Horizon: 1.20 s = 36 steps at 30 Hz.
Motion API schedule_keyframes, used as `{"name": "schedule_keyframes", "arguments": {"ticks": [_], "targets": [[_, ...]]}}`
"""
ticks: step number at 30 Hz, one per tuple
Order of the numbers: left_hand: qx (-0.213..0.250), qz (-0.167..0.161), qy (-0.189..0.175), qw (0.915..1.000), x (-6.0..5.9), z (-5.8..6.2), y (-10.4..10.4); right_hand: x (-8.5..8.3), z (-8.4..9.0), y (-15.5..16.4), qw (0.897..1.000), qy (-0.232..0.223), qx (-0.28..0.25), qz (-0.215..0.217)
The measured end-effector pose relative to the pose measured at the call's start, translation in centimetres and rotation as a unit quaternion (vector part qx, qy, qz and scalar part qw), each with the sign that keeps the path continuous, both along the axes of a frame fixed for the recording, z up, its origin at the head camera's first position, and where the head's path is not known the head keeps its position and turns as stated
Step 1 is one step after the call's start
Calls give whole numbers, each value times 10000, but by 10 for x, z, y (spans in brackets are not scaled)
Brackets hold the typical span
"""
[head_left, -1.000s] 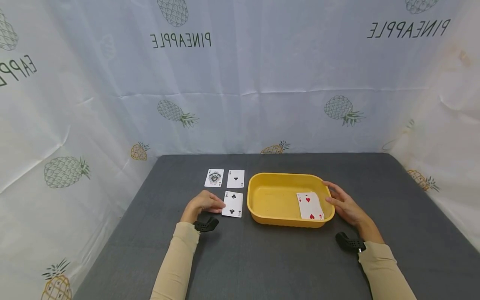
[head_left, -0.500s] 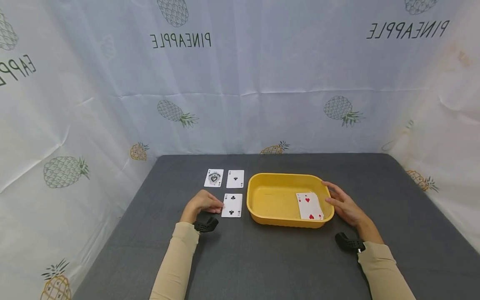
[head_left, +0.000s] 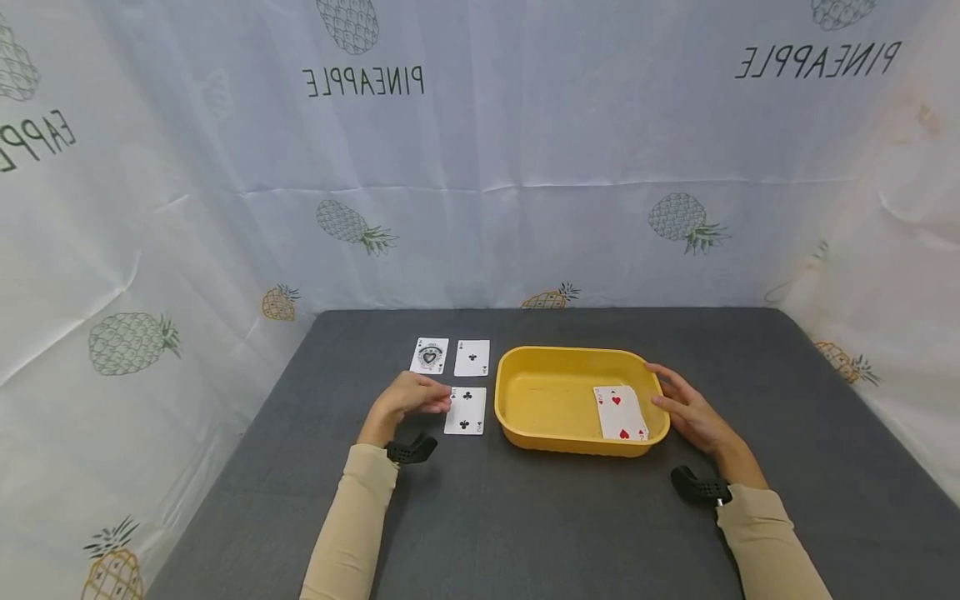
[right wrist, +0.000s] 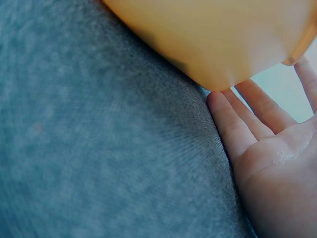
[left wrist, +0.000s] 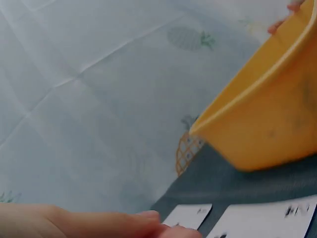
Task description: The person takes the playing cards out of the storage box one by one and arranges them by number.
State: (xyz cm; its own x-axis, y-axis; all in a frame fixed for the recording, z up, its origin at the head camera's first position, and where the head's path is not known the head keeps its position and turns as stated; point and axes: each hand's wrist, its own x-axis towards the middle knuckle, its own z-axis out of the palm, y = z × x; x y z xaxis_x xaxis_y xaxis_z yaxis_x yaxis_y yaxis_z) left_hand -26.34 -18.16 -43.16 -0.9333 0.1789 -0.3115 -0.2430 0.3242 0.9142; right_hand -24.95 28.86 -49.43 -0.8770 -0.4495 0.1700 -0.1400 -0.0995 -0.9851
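Observation:
On the dark table lies a two of clubs [head_left: 467, 412], face up and flat. My left hand [head_left: 408, 396] is at its upper left corner, with the fingertips close together over or touching it; I cannot tell which. In the left wrist view, index finger and thumb of the left hand [left wrist: 119, 223] come near the cards' edges. My right hand [head_left: 697, 414] rests at the right end of a yellow plastic tray [head_left: 555, 443], fingertips at the rim. The right wrist view shows its straight fingers [right wrist: 267, 106] against the tray's outer side. A two of hearts [head_left: 618, 408] tops several cards inside.
Behind the two of clubs lie an ace of clubs [head_left: 472, 357] and an ornate ace of spades [head_left: 430, 356], side by side. A pineapple-print curtain [head_left: 480, 150] hangs behind and beside the table [head_left: 555, 533].
The two of clubs has been straightened flat on the table, and my left hand has let go and shifted slightly up along its left edge. My right hand and the tray have stayed put.

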Motion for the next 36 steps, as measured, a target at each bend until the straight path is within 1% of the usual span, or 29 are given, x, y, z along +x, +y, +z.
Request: {"name": "schedule_keyframes", "arguments": {"ticks": [3, 5, 7, 10, 13, 16, 19, 29, 33, 36], "targets": [[394, 65, 129, 9991, 1, 5, 9, -1, 0, 1, 10000, 17, -25, 22], [546, 147, 184, 9982, 2, 10, 16, -1, 0, 1, 10000, 11, 3, -15], [680, 118, 290, 9972, 5, 16, 24, -1, 1, 0, 9998, -57, 144, -116], [682, 9, 411, 9968, 10, 26, 35, -1, 2, 0, 9998, -82, 135, -137], [661, -169, 482, 9965, 14, 33, 48, 0, 2, 0, 9998, -115, 100, -127], [700, -292, 488, 9959, 17, 38, 63, 1, 2, 0, 9998, -124, 104, -141], [762, -377, 436, 9954, 19, 41, 79, 2, 3, -1, 9998, -104, 128, -147], [1018, -940, 285, 9899, 21, 39, 129, 2, 4, 0, 9997, -87, 186, -145], [936, -1119, 233, 9890, 21, 32, 149, 3, 4, -1, 9998, -56, 167, -113], [863, -1129, 102, 9898, 21, 27, 162, 3, 3, -2, 9999, -16, 112, -67]]}}
